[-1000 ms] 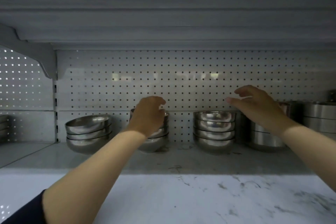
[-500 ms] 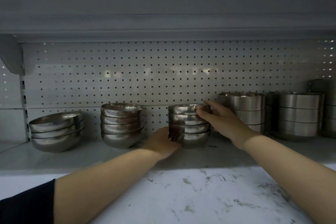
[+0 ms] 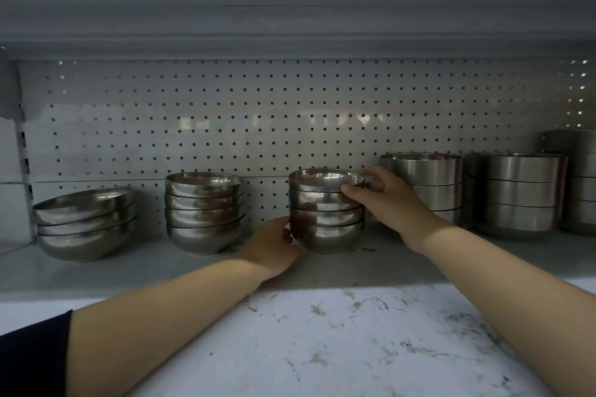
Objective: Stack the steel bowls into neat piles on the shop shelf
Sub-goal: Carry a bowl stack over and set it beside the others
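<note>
Steel bowl pile gripped by left hand low, right hand at rim; gaps both sides.

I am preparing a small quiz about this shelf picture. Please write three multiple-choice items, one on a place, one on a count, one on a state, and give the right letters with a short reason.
1. Where does the pile that both hands hold stand?
A. at the far left
B. between the second round pile and the straight-walled tubs
C. on the marbled counter

2. How many bowls are in the tilted leftmost pile?
A. three
B. six
C. one

3. What is the right hand doing?
A. hanging idle
B. pressing the pegboard
C. gripping the top bowl's rim

Key: 1 B, the held pile stands between the second pile and the tubs. 2 A, the leftmost pile shows three rims. 3 C, the right hand curls on the rim; the left hand holds the base.
</note>
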Demonstrator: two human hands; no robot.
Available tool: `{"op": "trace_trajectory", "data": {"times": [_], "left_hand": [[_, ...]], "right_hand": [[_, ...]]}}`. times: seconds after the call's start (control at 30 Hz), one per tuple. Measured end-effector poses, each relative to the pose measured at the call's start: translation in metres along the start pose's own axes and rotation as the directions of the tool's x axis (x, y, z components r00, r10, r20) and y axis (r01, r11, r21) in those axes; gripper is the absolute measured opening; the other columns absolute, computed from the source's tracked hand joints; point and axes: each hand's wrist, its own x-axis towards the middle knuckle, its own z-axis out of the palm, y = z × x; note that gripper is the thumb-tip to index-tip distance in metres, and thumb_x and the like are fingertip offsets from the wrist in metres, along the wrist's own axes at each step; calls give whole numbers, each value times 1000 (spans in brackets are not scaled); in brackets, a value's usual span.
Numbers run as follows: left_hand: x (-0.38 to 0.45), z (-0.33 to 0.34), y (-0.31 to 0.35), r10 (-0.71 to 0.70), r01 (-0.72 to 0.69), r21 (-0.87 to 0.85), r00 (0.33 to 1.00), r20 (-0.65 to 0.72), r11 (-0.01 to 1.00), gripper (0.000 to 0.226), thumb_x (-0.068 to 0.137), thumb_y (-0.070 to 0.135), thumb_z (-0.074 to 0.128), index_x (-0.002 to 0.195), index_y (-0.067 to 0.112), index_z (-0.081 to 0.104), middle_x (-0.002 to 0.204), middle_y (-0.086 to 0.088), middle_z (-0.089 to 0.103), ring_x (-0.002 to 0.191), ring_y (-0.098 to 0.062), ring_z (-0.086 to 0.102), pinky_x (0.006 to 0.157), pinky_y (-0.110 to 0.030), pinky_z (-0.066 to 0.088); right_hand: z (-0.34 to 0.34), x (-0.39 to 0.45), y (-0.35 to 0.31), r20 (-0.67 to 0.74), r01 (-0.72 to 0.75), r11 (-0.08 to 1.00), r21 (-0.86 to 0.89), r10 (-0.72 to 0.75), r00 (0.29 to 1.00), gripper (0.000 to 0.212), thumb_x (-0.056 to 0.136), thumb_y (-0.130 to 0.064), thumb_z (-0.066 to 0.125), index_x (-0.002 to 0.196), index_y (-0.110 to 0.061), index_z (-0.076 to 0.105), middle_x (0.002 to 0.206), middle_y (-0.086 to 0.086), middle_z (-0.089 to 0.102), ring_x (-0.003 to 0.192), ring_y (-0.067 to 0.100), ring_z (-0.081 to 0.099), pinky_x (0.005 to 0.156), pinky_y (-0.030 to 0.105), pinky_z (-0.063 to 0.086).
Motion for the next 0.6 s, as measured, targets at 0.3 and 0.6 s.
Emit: {"op": "trace_trajectory", "data": {"times": [0.3,0.6], "left_hand": [[3,-1,0,102,-107,-136,994,-40,985,58,86,17,61,111,55,25,89,33,44,92,3,51,83,-16,40],[3,-1,-1,94,-97,-123,995,-25,988,59,86,14,60,117,52,26,93,29,45,105,-6,49,96,-25,40]], "right_hand": [[3,3,1,-50,143,986,-81,-147,988,7,89,-23,62,83,-26,62,100,-9,61,105,12,53,84,25,37],[3,9,-5,-70,172,983,-63,-177,982,10,90,-24,60,80,-25,60,93,-5,65,97,16,59,83,28,43]]}}
